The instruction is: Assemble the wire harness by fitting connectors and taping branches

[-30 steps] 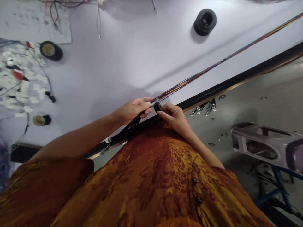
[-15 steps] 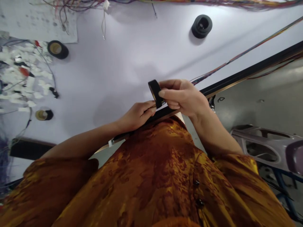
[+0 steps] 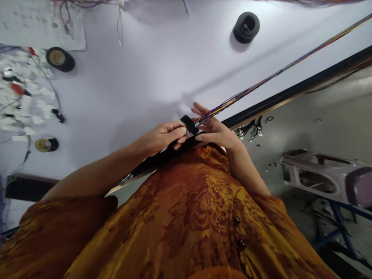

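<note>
My left hand is closed, thumb against fingers, on the near end of a bundle of coloured wires. The bundle stretches away to the upper right. A thin roll of black tape sits at my left fingertips, against the wires; whether those fingers also grip it I cannot tell. Just right of the roll, my right hand is open with fingers spread. Its fingers reach behind the bundle, its thumb is on the near side, and part of it is hidden by the wires.
A thick black tape roll stands at the upper right of the white table. More rolls lie left, beside a pile of white connectors. The dark table edge runs before me. A plastic stool is at right.
My right hand has let go of the tape roll and its fingers have spread. The roll now sits at my left fingertips, and more of the wire bundle shows between my hands.
</note>
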`<control>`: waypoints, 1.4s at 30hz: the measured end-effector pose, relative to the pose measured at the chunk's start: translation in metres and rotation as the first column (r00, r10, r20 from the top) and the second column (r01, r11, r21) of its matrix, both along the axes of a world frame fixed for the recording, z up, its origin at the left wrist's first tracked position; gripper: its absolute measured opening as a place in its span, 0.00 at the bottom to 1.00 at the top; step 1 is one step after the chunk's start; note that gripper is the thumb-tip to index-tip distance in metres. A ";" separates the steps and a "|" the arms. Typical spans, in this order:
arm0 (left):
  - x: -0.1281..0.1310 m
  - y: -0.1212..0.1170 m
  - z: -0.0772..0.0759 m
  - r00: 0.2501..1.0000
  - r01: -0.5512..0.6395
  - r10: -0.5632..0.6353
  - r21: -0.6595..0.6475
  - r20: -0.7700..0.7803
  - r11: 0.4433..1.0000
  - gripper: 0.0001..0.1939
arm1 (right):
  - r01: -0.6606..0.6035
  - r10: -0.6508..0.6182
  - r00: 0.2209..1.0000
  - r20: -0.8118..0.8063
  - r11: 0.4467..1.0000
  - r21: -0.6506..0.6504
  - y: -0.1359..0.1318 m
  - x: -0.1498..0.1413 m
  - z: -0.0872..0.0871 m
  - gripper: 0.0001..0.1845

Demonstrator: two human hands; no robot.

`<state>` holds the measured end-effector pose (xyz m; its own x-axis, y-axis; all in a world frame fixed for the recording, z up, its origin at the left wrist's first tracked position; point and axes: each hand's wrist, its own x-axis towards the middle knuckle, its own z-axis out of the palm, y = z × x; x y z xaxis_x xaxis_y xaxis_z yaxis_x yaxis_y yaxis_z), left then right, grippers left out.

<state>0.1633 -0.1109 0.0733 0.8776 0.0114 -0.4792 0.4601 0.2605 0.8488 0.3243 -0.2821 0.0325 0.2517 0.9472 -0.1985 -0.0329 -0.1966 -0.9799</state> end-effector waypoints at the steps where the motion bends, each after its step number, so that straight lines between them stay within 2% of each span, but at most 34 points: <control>1: 0.000 0.000 0.001 1.000 -0.008 0.008 -0.003 0.003 1.000 0.12 | -0.035 0.039 0.995 -0.089 0.999 0.040 0.008 -0.002 -0.009 0.46; 3: -0.001 0.000 0.003 0.999 0.006 -0.008 0.066 0.034 0.998 0.12 | -0.066 0.083 0.967 -0.239 0.994 0.082 0.020 -0.012 -0.020 0.43; 5: -0.002 0.002 0.004 0.996 0.019 -0.040 0.272 0.073 0.962 0.14 | -0.021 0.038 0.950 -0.311 0.998 0.058 0.018 -0.028 -0.021 0.37; 6: -0.003 0.003 0.003 0.995 0.013 -0.053 0.411 0.087 0.912 0.14 | 0.018 -0.009 0.952 -0.307 0.999 0.029 0.013 -0.037 -0.018 0.35; 8: -0.005 0.003 0.001 0.991 -0.025 -0.068 0.652 0.117 0.758 0.11 | 0.098 -0.101 0.961 -0.258 0.995 -0.023 0.000 -0.053 -0.004 0.35; 10: -0.007 0.000 -0.002 0.984 -0.063 -0.089 0.774 0.152 0.631 0.08 | 0.140 -0.149 0.962 -0.230 0.989 -0.055 -0.009 -0.061 0.016 0.33; 12: -0.009 -0.003 -0.004 0.977 -0.092 -0.102 0.805 0.185 0.586 0.07 | 0.129 -0.143 0.950 -0.277 0.989 -0.070 -0.008 -0.060 0.037 0.29; 14: -0.010 -0.005 -0.004 0.976 -0.116 -0.081 0.803 0.200 0.585 0.06 | 0.096 -0.105 0.922 -0.374 0.994 -0.043 0.002 -0.051 0.051 0.28; 16: -0.010 -0.005 -0.002 0.979 -0.120 -0.055 0.772 0.197 0.624 0.06 | 0.062 -0.052 0.885 -0.464 0.998 0.006 0.010 -0.040 0.052 0.31; 19: -0.011 -0.003 0.000 0.985 -0.080 -0.048 0.682 0.167 0.727 0.08 | 0.035 -0.036 0.872 -0.489 0.999 -0.012 0.010 -0.030 0.031 0.26; 22: -0.012 0.001 0.001 0.994 -0.034 -0.017 0.456 0.107 0.889 0.13 | 0.124 -0.138 0.934 -0.329 0.990 -0.062 0.003 -0.024 0.002 0.20; 24: -0.013 0.002 0.002 0.999 0.005 -0.016 0.241 0.043 0.970 0.16 | 0.172 -0.174 0.962 -0.212 0.985 -0.025 0.008 -0.019 -0.009 0.29; 26: -0.014 0.003 0.004 1.000 0.023 -0.023 0.091 0.003 0.996 0.19 | 0.108 -0.100 0.978 -0.181 0.994 0.033 0.021 -0.013 -0.011 0.40; 27: -0.015 0.002 0.006 1.000 0.020 -0.020 0.059 -0.001 0.998 0.20 | 0.050 -0.037 0.980 -0.196 0.997 0.062 0.029 -0.011 -0.011 0.42; 29: -0.015 0.002 0.010 1.000 0.009 -0.011 0.078 0.022 0.997 0.21 | -0.033 0.059 0.969 -0.240 0.993 0.112 0.038 -0.011 -0.009 0.41; 30: -0.015 0.002 0.011 0.999 0.010 -0.016 0.141 0.039 0.990 0.21 | -0.043 0.074 0.962 -0.261 0.991 0.124 0.038 -0.013 -0.008 0.39; 31: -0.015 0.003 0.011 0.998 0.004 -0.019 0.246 0.059 0.969 0.19 | -0.035 0.067 0.958 -0.279 0.992 0.118 0.035 -0.018 -0.008 0.37; 32: -0.015 0.003 0.010 0.997 -0.009 -0.023 0.381 0.080 0.925 0.17 | -0.016 0.043 0.957 -0.288 0.995 0.095 0.028 -0.025 -0.007 0.36; 33: -0.016 0.004 0.008 0.995 -0.033 -0.024 0.525 0.102 0.851 0.15 | 0.009 0.009 0.956 -0.293 0.998 0.061 0.019 -0.032 -0.005 0.35; 35: -0.016 0.006 0.001 0.989 -0.074 -0.048 0.747 0.140 0.661 0.11 | 0.048 -0.050 0.949 -0.310 0.999 -0.012 0.003 -0.048 0.004 0.35; 36: -0.017 0.006 -0.003 0.986 -0.084 -0.069 0.805 0.153 0.587 0.09 | 0.061 -0.069 0.942 -0.329 0.998 -0.036 -0.003 -0.053 0.012 0.35; 37: -0.017 0.007 -0.006 0.982 -0.092 -0.091 0.834 0.167 0.544 0.08 | 0.063 -0.074 0.928 -0.366 0.997 -0.042 -0.005 -0.057 0.020 0.34; 39: -0.018 0.007 -0.008 0.976 -0.102 -0.112 0.840 0.189 0.533 0.08 | 0.066 -0.064 0.888 -0.456 0.998 -0.011 -0.002 -0.057 0.034 0.32; 42: -0.020 0.007 -0.003 0.978 -0.096 -0.091 0.787 0.189 0.610 0.08 | 0.081 -0.040 0.851 -0.524 0.995 0.057 0.005 -0.048 0.036 0.29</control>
<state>0.1436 -0.1037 0.0706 0.9465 0.3046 -0.1065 0.2664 -0.5513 0.7906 0.2767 -0.2769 0.0682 0.1881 0.9506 -0.2469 -0.5526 -0.1054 -0.8267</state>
